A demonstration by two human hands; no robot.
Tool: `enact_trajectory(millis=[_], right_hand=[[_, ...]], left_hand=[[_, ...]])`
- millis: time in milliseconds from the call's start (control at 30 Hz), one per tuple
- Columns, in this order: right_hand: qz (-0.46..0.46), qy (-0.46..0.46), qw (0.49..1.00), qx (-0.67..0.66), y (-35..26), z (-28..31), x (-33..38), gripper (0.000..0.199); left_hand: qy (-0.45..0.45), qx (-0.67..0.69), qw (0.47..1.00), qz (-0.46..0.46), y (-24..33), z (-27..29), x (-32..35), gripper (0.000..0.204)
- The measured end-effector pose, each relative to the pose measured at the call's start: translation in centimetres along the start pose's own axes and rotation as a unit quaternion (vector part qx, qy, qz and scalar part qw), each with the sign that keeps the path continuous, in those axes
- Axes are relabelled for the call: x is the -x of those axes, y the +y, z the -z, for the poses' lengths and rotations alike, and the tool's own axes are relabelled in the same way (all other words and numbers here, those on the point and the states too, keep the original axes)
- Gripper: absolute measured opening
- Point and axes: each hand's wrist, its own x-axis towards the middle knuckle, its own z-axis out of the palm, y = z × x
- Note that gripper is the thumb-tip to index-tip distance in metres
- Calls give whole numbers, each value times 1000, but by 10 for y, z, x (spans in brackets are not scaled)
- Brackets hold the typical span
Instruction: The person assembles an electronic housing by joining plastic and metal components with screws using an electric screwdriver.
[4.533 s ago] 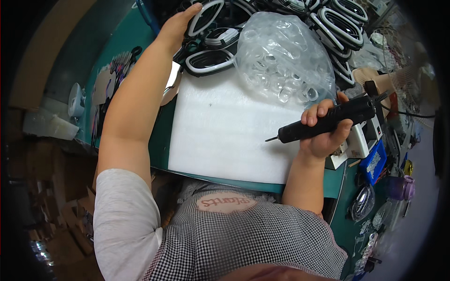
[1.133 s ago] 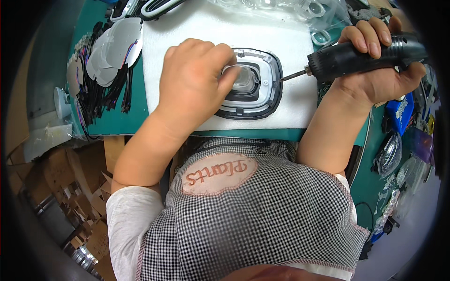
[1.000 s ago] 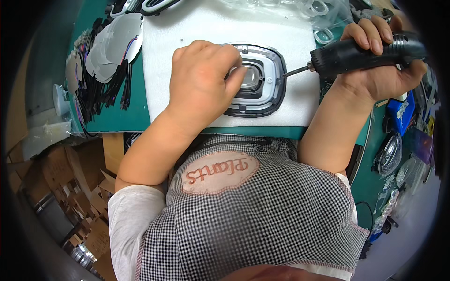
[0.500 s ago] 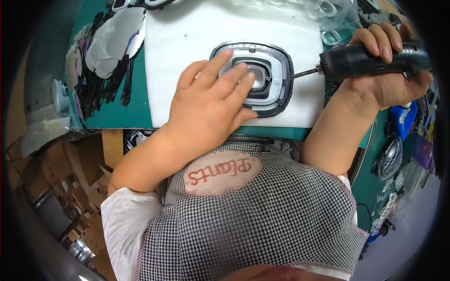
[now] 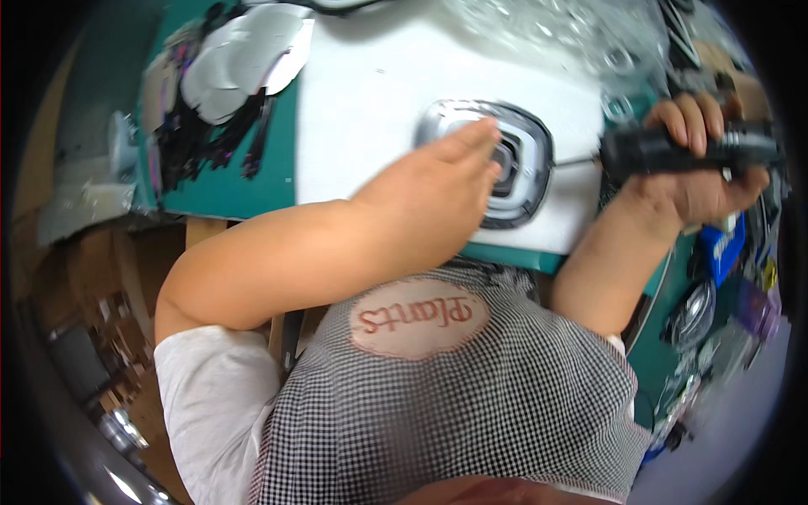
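A rounded black-and-silver housing [image 5: 526, 139] with a pale inner ring lies on the white foam sheet [image 5: 353, 126]. Over its left part reaches my left hand [image 5: 446, 189], fingers stretched out, holding nothing that I can see. Motion blurs that hand, and it hides some of the housing; whether it touches is unclear. My right hand [image 5: 694, 156] is wrapped round a black electric screwdriver [image 5: 631, 151], held nearly level to the right of the housing. The screwdriver's thin bit points left, its tip at or just above the housing's right rim.
White plate-like parts [image 5: 223, 71] and bundled black cables [image 5: 198, 147] lie at the far left of the green table [image 5: 273, 160]. Clear plastic bags [image 5: 572, 38] are heaped at the back. A blue object [image 5: 724, 248] and a clear-and-black part [image 5: 694, 311] lie at the right.
My left hand has swung right across the housing and turned edge-on. My right hand still grips the screwdriver. The whole view has shifted, with the table lower and further right.
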Motion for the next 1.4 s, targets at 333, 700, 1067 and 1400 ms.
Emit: enact_trajectory(millis=[333,700,1067,1400], right_hand=[[30,44,998,44,-2,-1,10,69],[54,49,995,73,2,-5,9,70],[32,52,996,63,9,-13,7,69],[37,57,996,51,10,-14,6,73]], left_hand=[[274,197,924,177,-34,-2,26,41],[262,38,813,519,-225,-55,91,18],[53,150,755,635,-325,-168,74,44],[168,226,740,610,-307,-144,91,39]])
